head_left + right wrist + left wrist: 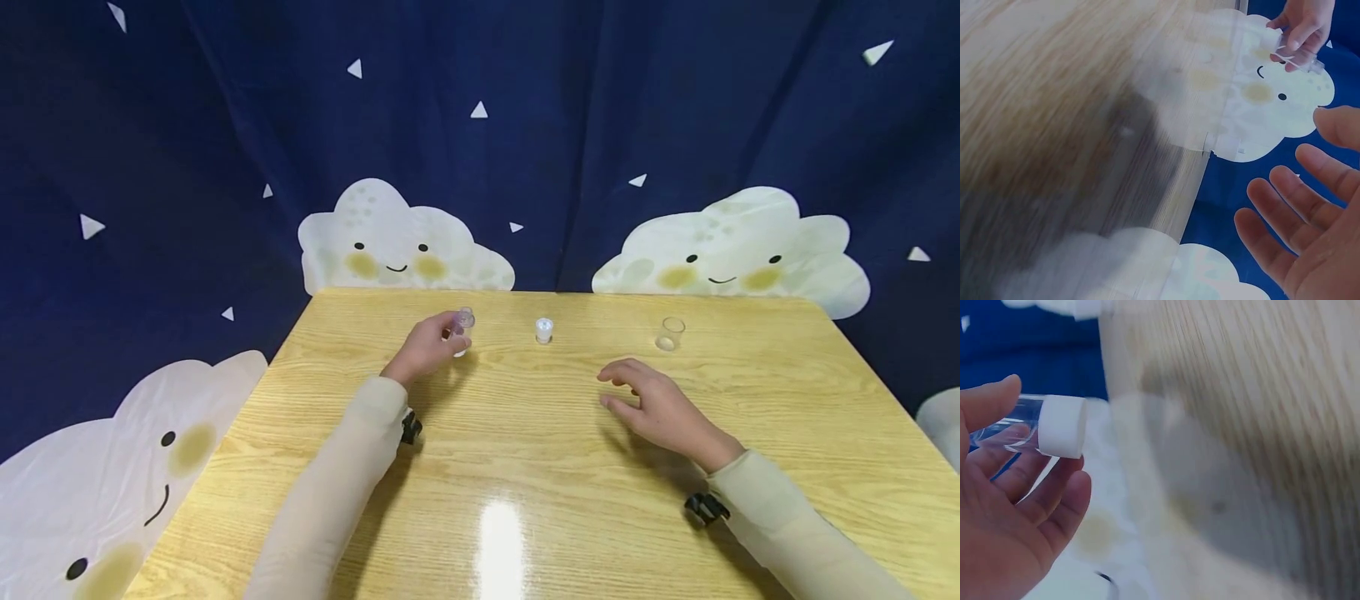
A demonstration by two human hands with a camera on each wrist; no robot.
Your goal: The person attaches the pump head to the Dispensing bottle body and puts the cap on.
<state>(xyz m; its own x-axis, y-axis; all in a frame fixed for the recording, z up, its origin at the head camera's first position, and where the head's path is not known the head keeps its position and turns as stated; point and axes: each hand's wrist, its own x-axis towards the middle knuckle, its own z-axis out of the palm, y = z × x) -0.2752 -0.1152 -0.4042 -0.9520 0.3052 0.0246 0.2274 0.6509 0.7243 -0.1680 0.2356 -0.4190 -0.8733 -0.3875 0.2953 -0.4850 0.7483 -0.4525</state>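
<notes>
My left hand (429,346) grips a small clear container (465,317) between thumb and fingers, over the left back of the table. The container's white end (1063,426) points down toward the tabletop, and its clear end is uppermost. Part of its side is hidden by the fingers. My right hand (660,408) hovers over the right half of the table with its fingers loosely bent and nothing in them. In the right wrist view its fingers (1291,209) are spread. Beyond that hand stands a clear cup-like piece (670,333). A small white cup-shaped piece (543,330) stands between the hands, farther back.
The light wooden table (495,450) reaches back to a dark blue curtain (555,125) printed with white clouds and triangles. A bright glare lies near the table's front. Each wrist wears a black strapped device (707,508).
</notes>
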